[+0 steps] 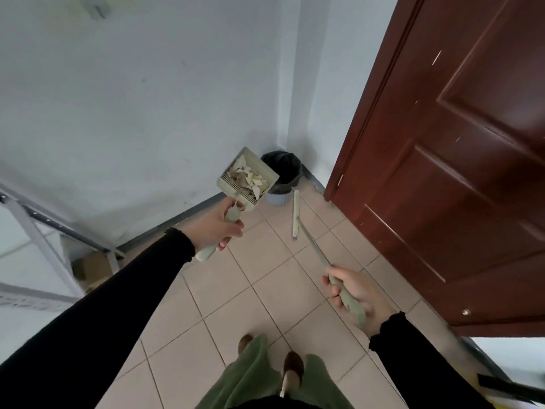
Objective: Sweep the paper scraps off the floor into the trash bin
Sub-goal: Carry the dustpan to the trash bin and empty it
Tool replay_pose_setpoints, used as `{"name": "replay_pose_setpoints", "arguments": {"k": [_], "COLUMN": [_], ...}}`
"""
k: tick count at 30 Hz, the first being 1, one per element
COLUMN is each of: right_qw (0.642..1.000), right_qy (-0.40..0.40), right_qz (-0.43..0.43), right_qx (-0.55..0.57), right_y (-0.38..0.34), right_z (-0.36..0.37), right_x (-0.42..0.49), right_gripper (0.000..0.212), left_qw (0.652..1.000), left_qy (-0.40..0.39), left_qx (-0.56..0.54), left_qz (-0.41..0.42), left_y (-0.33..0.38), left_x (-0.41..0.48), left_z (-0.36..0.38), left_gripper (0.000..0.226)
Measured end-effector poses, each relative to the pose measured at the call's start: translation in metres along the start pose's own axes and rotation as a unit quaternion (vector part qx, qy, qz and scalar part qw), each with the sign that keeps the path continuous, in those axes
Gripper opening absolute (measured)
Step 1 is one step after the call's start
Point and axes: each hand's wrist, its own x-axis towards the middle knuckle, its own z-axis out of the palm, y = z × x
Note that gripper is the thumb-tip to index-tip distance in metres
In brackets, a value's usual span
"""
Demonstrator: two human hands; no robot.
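- Head view, the only 1: the left hand (216, 228) is wrapped in a full fist around the pale green handle of a dustpan (247, 180), lifted clear of the floor and carried out in front of the body.
- The paper scraps (246, 177) lie heaped inside the dustpan's tray, pale and crumpled; none appears to be spilling over the edge.
- The trash bin (283, 177), a small pale blue pail lined with a black bag, stands in the corner where the white wall meets the brown door (442, 157). In this view the dustpan's far edge overlaps the bin's rim, though whether it is truly above the opening or short of it cannot be told.
- The right hand (354, 293) grips the handle of a long broom (296, 214), fingers closed around it; the thin shaft runs forward and the narrow brush head hangs near the tiled floor (265, 290), just beside the bin. Whether the bristles touch the tiles is unclear.
- Progress, as a judgement: the sweeping looks done. The visible tiles show no loose scraps, and the collected pile is already in the tray.
- What seems left is 1 step: bring the dustpan fully over the black liner and tip it so the scraps slide in.
- The person's feet and green trousers (256, 376) show at the bottom, pointing toward the corner.
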Motion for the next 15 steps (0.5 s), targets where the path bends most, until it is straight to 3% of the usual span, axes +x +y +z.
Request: {"name": "replay_pose_setpoints", "arguments": {"k": [7,10,12,15], "right_qw": [0.994,0.989,0.988,0.985], "right_qy": [0.012,0.018,0.016,0.021], "right_qz": [-0.006,0.001,-0.001,0.004], "right_qx": [0.109,0.145,0.157,0.169], "right_y": [-0.076,-0.108,-0.122,-0.139], "right_z": [0.028,0.046,0.054,0.060], "right_x": [0.048,0.066,0.077,0.098], "right_gripper": [0.015,0.018,0.016,0.013], "left_qw": [0.976,0.924,0.868,0.823], "left_qy": [-0.062,-0.081,-0.086,-0.097], "left_qx": [0.211,0.373,0.488,0.560], "left_qz": [0.005,0.011,0.008,-0.015], "left_y": [0.050,0.061,0.062,0.057], "left_x": [0.110,0.145,0.161,0.185], "left_z": [-0.028,-0.029,-0.028,-0.020], "left_gripper": [0.051,0.047,0.043,0.044]}}
